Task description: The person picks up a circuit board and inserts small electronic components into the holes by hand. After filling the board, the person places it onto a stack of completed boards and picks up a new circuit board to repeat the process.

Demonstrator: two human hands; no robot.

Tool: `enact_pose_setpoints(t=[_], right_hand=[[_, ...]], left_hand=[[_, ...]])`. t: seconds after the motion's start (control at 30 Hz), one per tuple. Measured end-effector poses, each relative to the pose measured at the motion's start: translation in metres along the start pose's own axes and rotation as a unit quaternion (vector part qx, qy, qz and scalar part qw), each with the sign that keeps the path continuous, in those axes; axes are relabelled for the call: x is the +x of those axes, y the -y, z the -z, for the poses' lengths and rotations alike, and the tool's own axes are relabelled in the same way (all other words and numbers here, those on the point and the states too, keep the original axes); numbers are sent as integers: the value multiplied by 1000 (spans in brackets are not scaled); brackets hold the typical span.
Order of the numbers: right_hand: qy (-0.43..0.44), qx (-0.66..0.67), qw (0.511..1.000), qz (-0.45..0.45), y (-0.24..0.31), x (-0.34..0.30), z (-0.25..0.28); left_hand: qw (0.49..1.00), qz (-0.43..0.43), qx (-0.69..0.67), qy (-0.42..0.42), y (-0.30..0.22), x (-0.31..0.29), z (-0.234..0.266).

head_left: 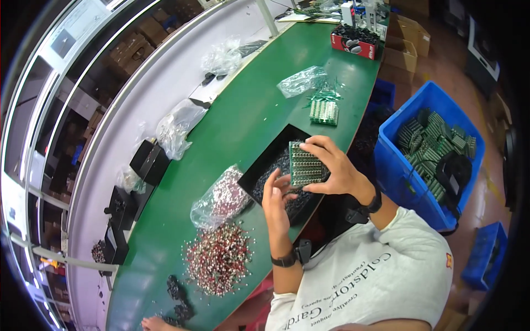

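I take 12 o'clock as the top of the view, and the green circuit panel (306, 165) as the middle of the clock. This panel, with many rows of small parts on it, is in the air above a black tray (288, 133), which stands on the green tabletop (232, 127) and contains a lot of small dark pieces. The right hand (337, 168) comes from 4 o'clock and holds the panel, with the fingers at its upper edge and the thumb at its lower edge. The left hand (276, 207) is near its lower left corner; its fingers are half bent and stand apart, and I cannot tell if they touch the panel. Each wrist carries a dark band.

Between 12 and 1 o'clock, more green panels (324, 112) lie on the tabletop, with a clear plastic bag (302, 81) just beyond them. At 8 o'clock is a transparent bag (221, 198) of small pieces, and between 7 and 8 o'clock a loose heap of red and silvery parts (218, 259). Farther in this direction, another person's hand (156, 324) is near some black clumps (179, 298). At 3 o'clock stands a blue bin (406, 187), holding many similar panels.
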State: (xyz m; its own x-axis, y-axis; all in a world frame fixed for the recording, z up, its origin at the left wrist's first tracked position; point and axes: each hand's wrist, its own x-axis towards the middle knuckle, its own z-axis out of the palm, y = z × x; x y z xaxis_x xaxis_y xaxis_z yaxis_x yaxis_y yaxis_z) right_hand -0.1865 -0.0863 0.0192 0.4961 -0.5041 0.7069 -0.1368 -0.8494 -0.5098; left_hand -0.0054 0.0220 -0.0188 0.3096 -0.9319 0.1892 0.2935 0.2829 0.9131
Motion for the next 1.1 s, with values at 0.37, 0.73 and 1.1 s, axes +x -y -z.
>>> enact_pose_setpoints(t=[0.37, 0.73, 1.1], right_hand=[[64, 23, 996, 54, 31, 0, -43], [-53, 123, 989, 61, -5, 32, -50], [-38, 113, 989, 84, -21, 43, -70]], left_hand=[[983, 31, -160, 84, -21, -2, 4], [964, -112, 239, 22, -5, 17, -2], [950, -29, 310, 8, -12, 14, 5]])
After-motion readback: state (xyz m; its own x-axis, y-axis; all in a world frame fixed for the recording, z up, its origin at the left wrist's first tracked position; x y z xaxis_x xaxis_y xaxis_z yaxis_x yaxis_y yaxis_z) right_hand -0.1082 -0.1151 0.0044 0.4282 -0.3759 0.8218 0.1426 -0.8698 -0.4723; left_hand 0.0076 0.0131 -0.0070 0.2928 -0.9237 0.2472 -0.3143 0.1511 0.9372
